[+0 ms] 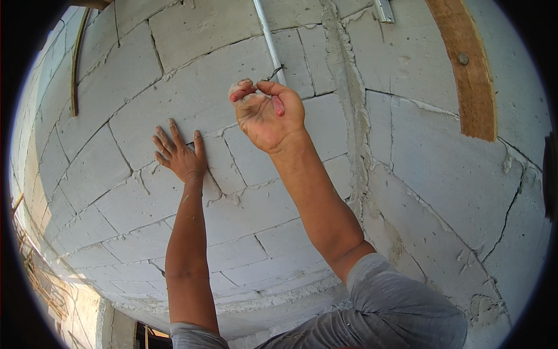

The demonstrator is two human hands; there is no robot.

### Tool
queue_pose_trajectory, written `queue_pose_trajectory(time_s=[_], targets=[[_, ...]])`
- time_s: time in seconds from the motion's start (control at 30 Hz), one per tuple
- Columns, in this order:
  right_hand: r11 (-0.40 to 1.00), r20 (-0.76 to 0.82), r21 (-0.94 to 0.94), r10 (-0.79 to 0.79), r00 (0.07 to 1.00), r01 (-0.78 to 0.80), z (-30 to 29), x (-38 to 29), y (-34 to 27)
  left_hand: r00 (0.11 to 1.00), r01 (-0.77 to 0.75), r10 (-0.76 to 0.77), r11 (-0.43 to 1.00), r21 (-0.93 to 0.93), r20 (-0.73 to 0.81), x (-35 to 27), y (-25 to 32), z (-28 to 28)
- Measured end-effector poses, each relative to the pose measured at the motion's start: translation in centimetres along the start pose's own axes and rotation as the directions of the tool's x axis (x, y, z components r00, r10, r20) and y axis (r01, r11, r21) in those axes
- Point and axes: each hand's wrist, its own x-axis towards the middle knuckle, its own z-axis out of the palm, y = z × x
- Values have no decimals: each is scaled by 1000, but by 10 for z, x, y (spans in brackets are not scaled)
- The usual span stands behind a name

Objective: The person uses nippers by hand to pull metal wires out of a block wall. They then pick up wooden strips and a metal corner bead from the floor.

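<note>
My left hand [186, 159] lies against the wall of pale grey lightweight concrete blocks [244, 222], fingers spread and dusted with grey. A small dark gap in a joint shows between its thumb and forefinger. Higher up and to the right, my right hand [272, 114] is curled, palm towards me, around a red-handled tool [278, 106]. The tool's kind is unclear because the fingers hide most of it. Just above the thumb, a twisted dark wire [276, 72] crosses the lower part of a narrow metal strip [268, 35] running up the wall.
A rough mortar seam [355, 126] marks the inner corner on the right. Beyond it, a wooden board [468, 74] with a round metal fastener hangs down. A shorter metal profile [384, 11] ends at the top. A thin wooden strip [78, 65] stands at the left.
</note>
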Motion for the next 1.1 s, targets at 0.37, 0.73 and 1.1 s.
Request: queue_pose_trajectory(time_s=[0.37,0.73,1.1], targets=[[984,188,-76,-142,972,158,44,-33,55,999,44,-44,999,-23,-21,10,4,-3],[877,-53,-470,-141,989,100,43,-121,5,999,21,-18,997,-68,41,0,4,-2],[534,-327,-837,-317,890,-118,-9,-214,-11,990,49,-28,988,-146,138,-1,5,-14]])
